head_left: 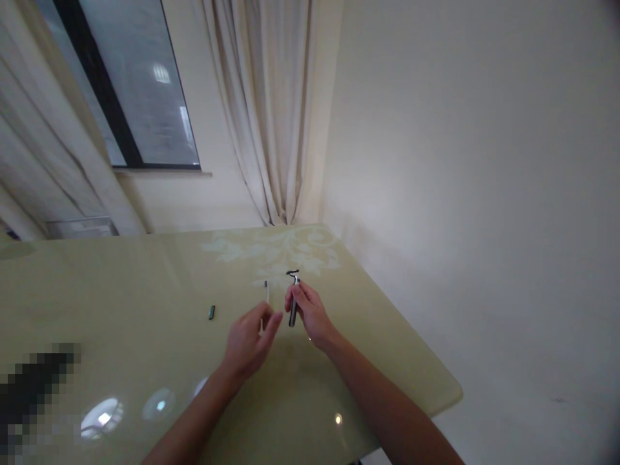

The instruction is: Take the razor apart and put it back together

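Note:
A razor-like tool (292, 310) with a silvery handle and a dark head at its top is upright in my right hand (310, 313), the fingers and thumb closed round the handle. Just left of it is my left hand (249, 337), its fingers curled and the thumb apart from them. A thin white stick with a dark tip, like a toothbrush (268, 292), reaches up from behind the left fingers; its lower part is hidden, and no grip on it can be seen. Farther left, a small dark green object (212, 312) lies on the table.
The glossy pale green table (145, 290) has a floral pattern near its back edge and bright light reflections near the front. A wall (460, 194) borders its right side. Curtains (271, 97) and a window (145, 84) are behind. A pixelated dark area covers the lower left.

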Available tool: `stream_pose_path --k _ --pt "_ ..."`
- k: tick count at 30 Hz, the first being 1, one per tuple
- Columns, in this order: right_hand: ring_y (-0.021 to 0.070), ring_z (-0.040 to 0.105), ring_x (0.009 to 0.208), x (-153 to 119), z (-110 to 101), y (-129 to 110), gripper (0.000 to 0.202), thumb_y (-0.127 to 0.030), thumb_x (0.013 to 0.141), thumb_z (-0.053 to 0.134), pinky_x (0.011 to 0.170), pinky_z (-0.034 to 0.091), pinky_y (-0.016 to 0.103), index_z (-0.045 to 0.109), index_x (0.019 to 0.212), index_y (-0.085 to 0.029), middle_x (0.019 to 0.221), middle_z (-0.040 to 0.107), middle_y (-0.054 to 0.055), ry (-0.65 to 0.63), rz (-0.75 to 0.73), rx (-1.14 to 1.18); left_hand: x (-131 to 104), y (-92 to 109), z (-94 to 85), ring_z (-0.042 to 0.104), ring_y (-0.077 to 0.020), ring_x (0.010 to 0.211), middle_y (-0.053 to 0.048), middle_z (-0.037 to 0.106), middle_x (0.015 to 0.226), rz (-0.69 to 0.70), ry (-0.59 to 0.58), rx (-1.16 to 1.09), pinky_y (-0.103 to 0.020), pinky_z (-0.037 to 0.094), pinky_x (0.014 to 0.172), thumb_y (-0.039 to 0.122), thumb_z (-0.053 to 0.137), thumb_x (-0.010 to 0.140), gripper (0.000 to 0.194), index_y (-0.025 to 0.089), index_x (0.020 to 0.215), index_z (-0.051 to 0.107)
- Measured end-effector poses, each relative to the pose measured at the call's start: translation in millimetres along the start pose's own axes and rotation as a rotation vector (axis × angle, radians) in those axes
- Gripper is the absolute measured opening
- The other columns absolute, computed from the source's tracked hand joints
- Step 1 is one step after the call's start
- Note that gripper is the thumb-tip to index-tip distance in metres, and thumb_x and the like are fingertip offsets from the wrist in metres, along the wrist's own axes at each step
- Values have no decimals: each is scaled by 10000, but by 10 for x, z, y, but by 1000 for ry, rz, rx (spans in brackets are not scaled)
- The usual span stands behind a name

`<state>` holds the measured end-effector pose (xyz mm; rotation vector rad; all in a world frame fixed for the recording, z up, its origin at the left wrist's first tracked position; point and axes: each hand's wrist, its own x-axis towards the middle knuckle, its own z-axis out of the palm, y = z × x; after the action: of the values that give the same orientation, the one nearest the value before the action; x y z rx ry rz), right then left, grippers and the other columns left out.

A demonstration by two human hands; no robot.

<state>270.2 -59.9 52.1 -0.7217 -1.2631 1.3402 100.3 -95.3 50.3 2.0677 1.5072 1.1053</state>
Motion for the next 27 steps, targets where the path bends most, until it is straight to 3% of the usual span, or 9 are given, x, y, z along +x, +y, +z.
stream_pose_path --k 3,6,8,10,12,17,27 --pt "106 429 542 8 -70 -20 496 -695 888 663 504 323 230 531 860 -218 681 484 -46 -130 136 55 90 -142 -143 504 -158 593 -11 599 640 -113 105 -260 -278 374 577 633 568 926 496 198 696 629" --pt "79 262 493 -16 -90 -61 489 -679 871 688 466 180 220 532 853 -216 643 385 -79 -231 215 59 128 -206 -233 460 -141 598 -38 646 733 -193 135 -445 -270 364 556 677 535 933 575 160 826 764" --pt "79 230 491 -46 -75 -90 479 -670 906 642 467 147 234 563 837 -202 618 378 -77 -287 228 21 111 -187 -260 455 -134 621 -54 681 847 -203 73 -528 -259 375 561 676 535 941 589 166 1083 795" --pt "81 250 484 -75 -54 -109 501 -664 944 575 468 151 245 591 799 -185 591 393 -66 -341 236 -23 79 -136 -267 522 -145 725 -78 706 1039 -172 -45 -598 -258 442 641 639 651 895 608 215 1325 720" --pt "81 270 478 -95 -39 -117 533 -661 952 547 469 161 249 595 745 -172 565 398 -58 -369 245 -52 45 -81 -262 575 -168 854 -90 690 1182 -151 -148 -674 -276 492 756 572 758 845 676 264 1436 646" --pt "80 258 463 -112 -39 -124 559 -657 946 544 469 163 254 570 671 -171 512 359 -68 -439 273 -47 -1 -47 -241 604 -192 956 -77 687 1133 -158 -234 -819 -303 507 856 467 830 822 552 262 1324 726" --pt "74 234 455 -106 -65 -172 581 -677 904 587 474 151 271 507 598 -190 495 315 -80 -455 279 -102 11 -91 -248 558 -135 824 -37 639 1016 -135 -189 -802 -236 472 713 389 888 763 447 246 1176 795"
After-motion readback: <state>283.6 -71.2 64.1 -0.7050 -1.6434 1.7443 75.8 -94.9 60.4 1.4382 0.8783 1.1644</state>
